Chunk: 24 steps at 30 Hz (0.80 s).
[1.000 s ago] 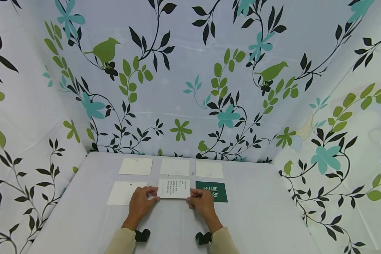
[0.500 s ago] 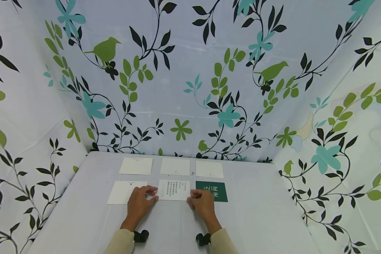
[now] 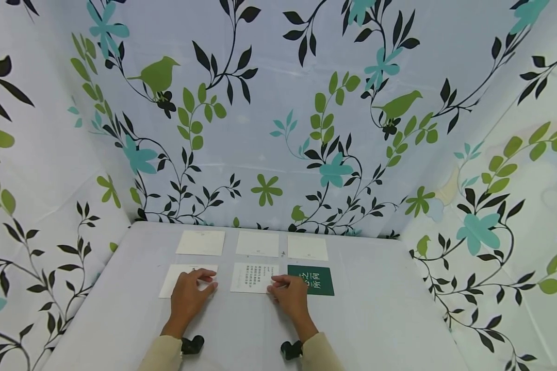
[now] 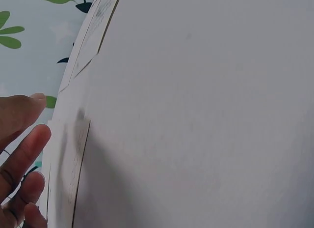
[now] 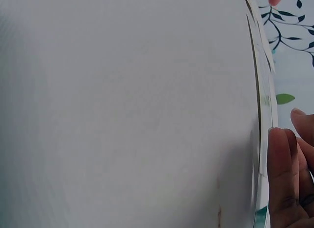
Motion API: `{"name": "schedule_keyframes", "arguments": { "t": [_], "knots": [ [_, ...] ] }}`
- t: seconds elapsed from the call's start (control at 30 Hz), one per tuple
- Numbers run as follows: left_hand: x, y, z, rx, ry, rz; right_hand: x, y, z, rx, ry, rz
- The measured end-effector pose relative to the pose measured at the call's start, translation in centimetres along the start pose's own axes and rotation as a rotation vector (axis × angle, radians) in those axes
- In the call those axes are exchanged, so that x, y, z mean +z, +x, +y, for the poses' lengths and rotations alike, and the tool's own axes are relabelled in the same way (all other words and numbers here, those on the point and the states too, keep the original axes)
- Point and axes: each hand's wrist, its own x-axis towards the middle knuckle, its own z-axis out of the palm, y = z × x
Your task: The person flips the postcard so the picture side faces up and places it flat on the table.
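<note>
A white card printed with rows of text (image 3: 247,278) lies flat on the table in the middle of the near row. My right hand (image 3: 290,299) overlaps its right edge in the head view, its fingertips loosely bent with no object between them. Partly behind that hand lies a dark green card with white characters (image 3: 322,281). My left hand (image 3: 187,296) is over the right part of a plain cream card (image 3: 169,283), thumb and fingers apart. In the left wrist view its fingers (image 4: 29,144) hold nothing.
Three cream cards make up the far row: left card (image 3: 201,242), middle card (image 3: 257,243) and right card (image 3: 307,247). The white table (image 3: 376,319) ends at a patterned cloth backdrop (image 3: 241,154), with cloth on both sides too.
The text card has been lowered flat onto the table and let go. My left hand has moved left, away from it; my right hand has shifted slightly left over its edge.
</note>
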Motion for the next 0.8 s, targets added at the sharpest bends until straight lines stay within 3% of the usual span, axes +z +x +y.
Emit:
{"name": "schedule_keyframes", "arguments": {
  "t": [0.17,0.47,0.8],
  "knots": [
    [-0.9,0.0,-0.8,0.010,0.019,0.014,0.9,-0.2,-0.4,-0.011,0.003,-0.017],
    [-2.2,-0.1,-2.4,-0.029,0.038,0.009,2.7,-0.6,-1.3,-0.022,0.014,-0.035],
    [-3.6,-0.3,-3.5,-0.025,0.045,0.068,4.8,-0.9,-2.2,-0.026,0.044,-0.082]
  ]
}}
